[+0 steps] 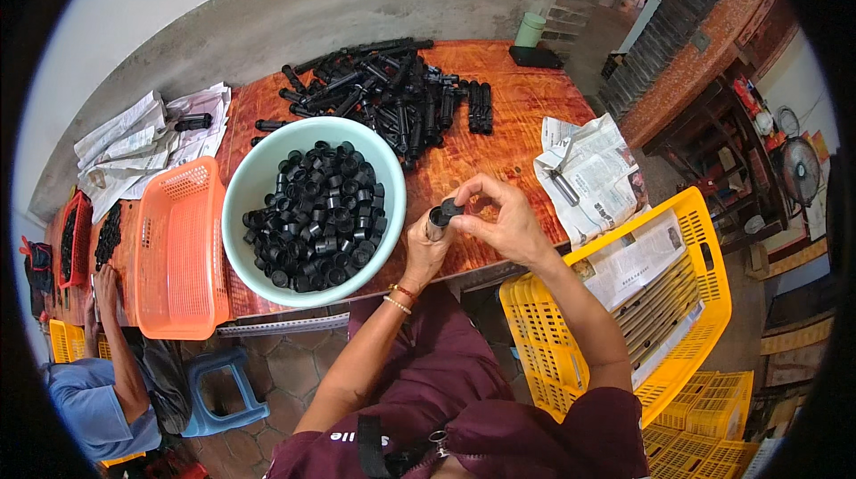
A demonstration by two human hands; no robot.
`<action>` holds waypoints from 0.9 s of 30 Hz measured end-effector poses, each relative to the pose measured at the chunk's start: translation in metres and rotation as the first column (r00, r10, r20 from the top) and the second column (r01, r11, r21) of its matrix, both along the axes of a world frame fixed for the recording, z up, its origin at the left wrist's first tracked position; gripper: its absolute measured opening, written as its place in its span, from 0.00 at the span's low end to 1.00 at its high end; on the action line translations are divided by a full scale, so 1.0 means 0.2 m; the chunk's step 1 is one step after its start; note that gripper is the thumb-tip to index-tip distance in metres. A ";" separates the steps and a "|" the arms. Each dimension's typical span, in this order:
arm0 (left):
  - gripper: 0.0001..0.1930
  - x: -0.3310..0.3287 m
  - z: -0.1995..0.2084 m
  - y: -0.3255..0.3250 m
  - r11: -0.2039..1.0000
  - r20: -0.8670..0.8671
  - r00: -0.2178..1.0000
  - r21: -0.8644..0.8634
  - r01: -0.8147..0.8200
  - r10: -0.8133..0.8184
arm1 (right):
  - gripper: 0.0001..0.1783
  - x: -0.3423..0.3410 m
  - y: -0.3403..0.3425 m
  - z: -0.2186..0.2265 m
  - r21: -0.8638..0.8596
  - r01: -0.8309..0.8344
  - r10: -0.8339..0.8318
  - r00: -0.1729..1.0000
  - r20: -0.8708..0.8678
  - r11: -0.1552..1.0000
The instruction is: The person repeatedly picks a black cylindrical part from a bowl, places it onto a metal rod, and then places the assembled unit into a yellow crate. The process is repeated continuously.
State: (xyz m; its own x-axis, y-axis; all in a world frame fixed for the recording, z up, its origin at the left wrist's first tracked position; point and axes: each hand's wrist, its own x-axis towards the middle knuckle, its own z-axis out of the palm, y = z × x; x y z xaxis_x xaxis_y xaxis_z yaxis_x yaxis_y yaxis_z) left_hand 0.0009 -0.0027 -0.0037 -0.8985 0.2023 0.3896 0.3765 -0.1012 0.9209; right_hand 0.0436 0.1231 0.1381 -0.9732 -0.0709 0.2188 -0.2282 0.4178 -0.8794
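My left hand [426,252] is closed around a dark tube [436,224] whose open-looking end points up. Between the thumb and fingers of my right hand [504,222] is a small round black cap [452,207], right at the tube's upper end. I cannot tell whether cap and tube touch. To the left of both hands stands a pale green basin [397,192] with many loose black caps [325,221] in it. Beyond my hands, a heap of long black tubes [357,87] lies on the reddish wooden table [526,96].
At my right, a yellow crate [719,283] holds rows of tubes beside newspaper. More newspaper [588,167] with one tube lies at the table's right edge. An orange basket [147,256] stands left of the basin. Farther left, a co-worker [102,390] sits near a blue stool [254,412].
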 end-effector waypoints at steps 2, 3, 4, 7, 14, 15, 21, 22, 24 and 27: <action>0.14 0.00 0.00 -0.02 0.999 0.041 0.998 0.020 0.047 -0.048 | 0.09 0.00 -0.02 -0.03 0.047 0.006 -0.003 0.998 -0.070 0.999; 0.15 0.00 0.00 -0.03 0.998 0.044 0.998 0.018 0.052 -0.053 | 0.09 -0.01 -0.05 -0.03 0.045 0.000 0.006 0.992 -0.125 0.999; 0.16 0.00 0.00 -0.03 0.998 0.046 0.997 0.017 0.058 -0.058 | 0.10 -0.01 -0.06 -0.04 0.044 -0.005 0.013 0.984 -0.179 0.999; 0.17 0.00 0.00 -0.04 0.997 0.079 0.995 -0.035 0.068 -0.065 | 0.10 -0.01 -0.07 -0.04 0.063 -0.010 0.024 0.974 -0.225 0.998; 0.13 -0.01 -0.05 -0.03 0.998 0.054 0.997 -0.010 0.059 -0.058 | 0.12 -0.01 -0.06 -0.08 0.113 -0.001 0.033 0.960 -0.277 0.994; 0.12 -0.01 -0.05 -0.03 0.998 0.056 0.997 -0.004 0.057 -0.056 | 0.13 -0.01 -0.06 -0.07 0.111 0.004 0.027 0.960 -0.277 0.994; 0.10 -0.01 -0.05 -0.01 0.997 0.077 0.995 0.050 0.062 -0.066 | 0.17 0.00 -0.05 -0.02 0.202 0.037 0.031 0.945 -0.326 0.979; 0.09 -0.01 -0.04 -0.02 0.998 0.070 0.996 0.031 0.050 -0.052 | 0.18 0.00 -0.06 -0.02 0.233 0.041 0.037 0.946 -0.321 0.972; 0.09 -0.02 -0.05 -0.02 0.999 0.054 0.998 -0.023 0.045 -0.044 | 0.19 -0.01 -0.06 -0.01 0.295 0.037 0.056 0.952 -0.300 0.955; 0.09 -0.03 -0.07 -0.03 0.995 0.039 0.997 -0.070 0.064 -0.062 | 0.19 -0.03 -0.06 0.00 0.357 -0.012 0.109 0.961 -0.253 0.934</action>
State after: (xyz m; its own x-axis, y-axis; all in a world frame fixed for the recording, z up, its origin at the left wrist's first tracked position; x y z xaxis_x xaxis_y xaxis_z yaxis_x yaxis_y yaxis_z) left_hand -0.0046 -0.0089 -0.0169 -0.8966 0.2849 0.3390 0.3370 -0.0577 0.9397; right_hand 0.0381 0.1106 0.1376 -0.8743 -0.2469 0.4179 -0.4667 0.6641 -0.5841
